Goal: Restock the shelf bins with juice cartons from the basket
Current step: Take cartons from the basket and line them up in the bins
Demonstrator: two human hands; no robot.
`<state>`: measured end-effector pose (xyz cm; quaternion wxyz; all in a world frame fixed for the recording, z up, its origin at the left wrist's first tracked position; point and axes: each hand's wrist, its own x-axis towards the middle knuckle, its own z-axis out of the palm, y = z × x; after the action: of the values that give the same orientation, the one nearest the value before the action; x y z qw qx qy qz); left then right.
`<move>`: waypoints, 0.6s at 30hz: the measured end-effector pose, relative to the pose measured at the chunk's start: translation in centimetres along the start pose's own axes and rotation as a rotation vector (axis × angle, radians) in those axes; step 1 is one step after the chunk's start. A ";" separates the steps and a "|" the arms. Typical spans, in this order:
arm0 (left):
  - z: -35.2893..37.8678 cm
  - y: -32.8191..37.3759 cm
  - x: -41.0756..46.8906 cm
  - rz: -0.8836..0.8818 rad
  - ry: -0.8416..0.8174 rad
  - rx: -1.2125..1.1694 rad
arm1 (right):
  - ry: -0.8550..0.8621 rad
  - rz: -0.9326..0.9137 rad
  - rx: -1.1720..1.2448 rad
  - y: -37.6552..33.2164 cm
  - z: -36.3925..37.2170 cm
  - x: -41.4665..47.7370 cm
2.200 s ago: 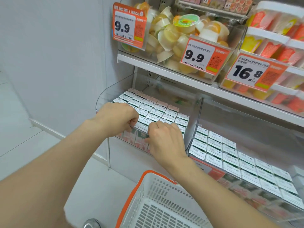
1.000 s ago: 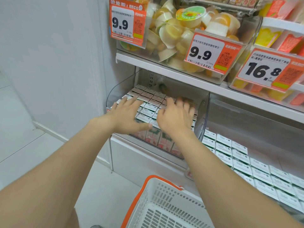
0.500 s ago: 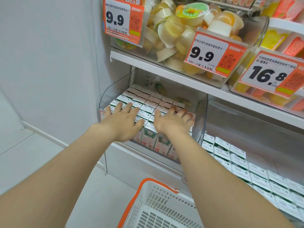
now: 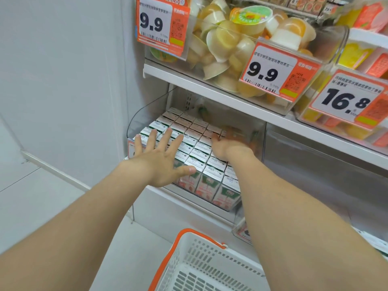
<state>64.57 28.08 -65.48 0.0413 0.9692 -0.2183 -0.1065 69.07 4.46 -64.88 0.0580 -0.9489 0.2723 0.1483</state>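
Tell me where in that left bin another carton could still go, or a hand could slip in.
The left bin is packed nearly wall to wall with juice cartons. The only gap shows at the back right, between the last row and the rear wall, where the right hand reaches. The left hand lies flat on the front rows. The basket looks empty in its visible part.

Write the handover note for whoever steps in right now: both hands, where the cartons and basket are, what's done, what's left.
Left hand: open, fingers spread flat on the juice cartons at the front left of the clear bin.
Right hand: deeper in the bin at its right side; fingers blurred, grip unclear.
Cartons: packed in tidy rows, filling the bin.
Basket: below, on the floor side; the visible part holds no cartons.
Done: this bin looks full.
Left: probably only squaring the rows; check the rest of the basket.
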 end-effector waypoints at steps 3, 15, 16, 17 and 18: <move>0.0 0.0 0.0 0.000 -0.002 0.012 | -0.005 0.049 0.001 -0.3 -0.4 -1.2; 0.1 -0.2 -0.7 -0.003 0.009 -0.004 | 0.353 -0.211 0.075 -3.6 1.3 -4.2; 0.1 -0.2 -0.7 -0.003 0.007 -0.001 | 0.327 -0.190 0.100 -3.3 1.0 -3.7; 0.1 -0.2 -0.7 -0.003 0.005 0.001 | 0.314 -0.177 0.137 -3.0 0.7 -3.1; 0.1 -0.2 -0.6 -0.004 0.003 0.002 | 0.303 -0.169 0.167 -2.7 0.6 -2.7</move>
<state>64.04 28.50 -65.44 0.0404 0.9698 -0.2165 -0.1047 68.20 8.25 -64.51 0.1073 -0.9718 0.2087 -0.0250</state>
